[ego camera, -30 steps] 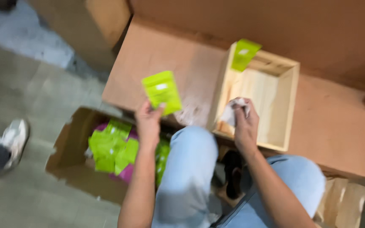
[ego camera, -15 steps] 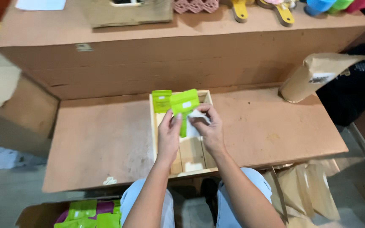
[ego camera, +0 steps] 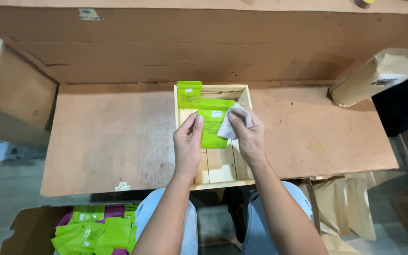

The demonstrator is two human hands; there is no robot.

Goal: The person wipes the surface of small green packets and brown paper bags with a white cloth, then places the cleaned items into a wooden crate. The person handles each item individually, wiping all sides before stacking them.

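My left hand (ego camera: 188, 144) grips the left edge of a flat bright-green pouch (ego camera: 212, 128) over an open light-wood box (ego camera: 242, 97). My right hand (ego camera: 250, 137) holds a crumpled white cloth (ego camera: 234, 120) and presses it against the pouch's right side. A second green pouch (ego camera: 189, 93) leans upright in the box's far left corner. The box sits on a brown board table (ego camera: 109, 137), partly hidden under my hands.
A cardboard box on the floor at lower left holds several green pouches (ego camera: 95, 231). A brown paper package (ego camera: 378, 75) lies at the table's right end. More brown paper bags (ego camera: 350, 208) stand by my right knee. A tall cardboard wall (ego camera: 204, 47) backs the table.
I have turned from the floor box back to the table. The left hand brought a green pouch up over the wooden box, and the right hand with the cloth now touches it.
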